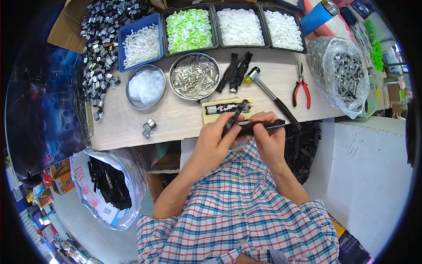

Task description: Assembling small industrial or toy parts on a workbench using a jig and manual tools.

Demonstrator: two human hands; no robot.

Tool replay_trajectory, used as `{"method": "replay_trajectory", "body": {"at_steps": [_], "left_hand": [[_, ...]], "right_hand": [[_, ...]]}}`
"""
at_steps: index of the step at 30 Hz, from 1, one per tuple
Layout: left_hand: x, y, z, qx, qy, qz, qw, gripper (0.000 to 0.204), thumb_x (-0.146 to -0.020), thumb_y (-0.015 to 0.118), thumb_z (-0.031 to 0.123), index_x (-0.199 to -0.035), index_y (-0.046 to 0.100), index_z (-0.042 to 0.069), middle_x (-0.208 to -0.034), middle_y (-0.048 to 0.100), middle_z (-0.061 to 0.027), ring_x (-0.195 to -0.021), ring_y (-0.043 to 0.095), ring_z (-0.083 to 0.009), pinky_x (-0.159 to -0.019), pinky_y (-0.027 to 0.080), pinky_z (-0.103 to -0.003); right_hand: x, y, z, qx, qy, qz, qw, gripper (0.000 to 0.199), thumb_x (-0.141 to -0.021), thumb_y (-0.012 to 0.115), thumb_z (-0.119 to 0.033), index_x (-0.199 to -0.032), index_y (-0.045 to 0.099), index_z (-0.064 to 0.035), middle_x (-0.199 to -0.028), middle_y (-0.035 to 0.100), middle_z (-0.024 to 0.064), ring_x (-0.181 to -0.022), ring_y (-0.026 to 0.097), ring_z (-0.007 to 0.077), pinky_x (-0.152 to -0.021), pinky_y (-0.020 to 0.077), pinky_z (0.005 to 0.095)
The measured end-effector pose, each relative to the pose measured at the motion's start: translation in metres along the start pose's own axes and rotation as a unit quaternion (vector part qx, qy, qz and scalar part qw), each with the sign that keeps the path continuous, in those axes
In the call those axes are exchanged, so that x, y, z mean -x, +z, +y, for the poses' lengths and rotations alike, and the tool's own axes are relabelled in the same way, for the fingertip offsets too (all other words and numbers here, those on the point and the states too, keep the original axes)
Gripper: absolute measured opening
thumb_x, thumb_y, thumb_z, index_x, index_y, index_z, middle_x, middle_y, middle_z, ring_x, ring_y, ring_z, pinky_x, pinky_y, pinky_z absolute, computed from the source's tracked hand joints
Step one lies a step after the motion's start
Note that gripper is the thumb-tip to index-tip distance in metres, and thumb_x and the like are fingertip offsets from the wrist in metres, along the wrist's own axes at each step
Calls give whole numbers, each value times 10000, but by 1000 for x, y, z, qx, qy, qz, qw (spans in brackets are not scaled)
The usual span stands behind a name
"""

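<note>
Black plastic strip [259, 127], long, narrow, level, fingers of left hand [217, 141] and right hand [268, 136] closed round it

Two bare forearms rising from the lower edge out of rolled plaid sleeves, elbows spread, converging toward the centre – wrists close together, hands nearly touching. Left hand [216, 137]: palm turned inward, fingers curled and closed in a pinch, index finger and thumb extended upward and forward, back of the hand toward the camera. Right hand [269, 134]: knuckles uppermost, fingers folded down into a closed grasp, thumb tucked toward the left hand – wrist bent slightly, forearm angled in from the lower right.
</note>
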State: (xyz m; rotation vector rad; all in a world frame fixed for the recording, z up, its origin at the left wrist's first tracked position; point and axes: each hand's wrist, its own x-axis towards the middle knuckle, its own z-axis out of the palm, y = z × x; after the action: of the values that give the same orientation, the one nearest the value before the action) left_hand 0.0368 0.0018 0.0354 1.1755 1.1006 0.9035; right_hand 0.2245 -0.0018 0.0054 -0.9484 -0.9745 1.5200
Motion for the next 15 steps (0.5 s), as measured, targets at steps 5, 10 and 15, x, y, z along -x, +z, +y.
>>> {"method": "replay_trajectory", "body": {"at_steps": [5,10,15], "left_hand": [[9,-18,-4,151,-188,24,970,203,-1048,585,218,-1136,627,40,-713,621,-10,-521,521,-37,-456,372,-174],[21,-28,-22,229,-256,-80,936,215,-1058,553,217,-1121,605,18,-733,651,-65,-507,551,-75,-447,408,-192],[29,-27,-26,140,-100,28,985,266,-1080,506,183,-1208,585,-36,-901,698,-114,-708,664,-118,-610,528,-226]], "right_hand": [[1,-19,-1,347,-232,-8,908,599,-824,813,-100,-1345,528,-24,-1362,503,151,-1234,549,271,-1080,436,393],[4,-23,-17,490,-310,-173,796,511,-723,756,98,-1198,699,-82,-1148,619,152,-959,641,319,-840,528,368],[-4,-19,-23,440,-102,-181,874,468,-752,749,95,-1191,699,-59,-951,654,93,-746,639,255,-719,517,329]]}}
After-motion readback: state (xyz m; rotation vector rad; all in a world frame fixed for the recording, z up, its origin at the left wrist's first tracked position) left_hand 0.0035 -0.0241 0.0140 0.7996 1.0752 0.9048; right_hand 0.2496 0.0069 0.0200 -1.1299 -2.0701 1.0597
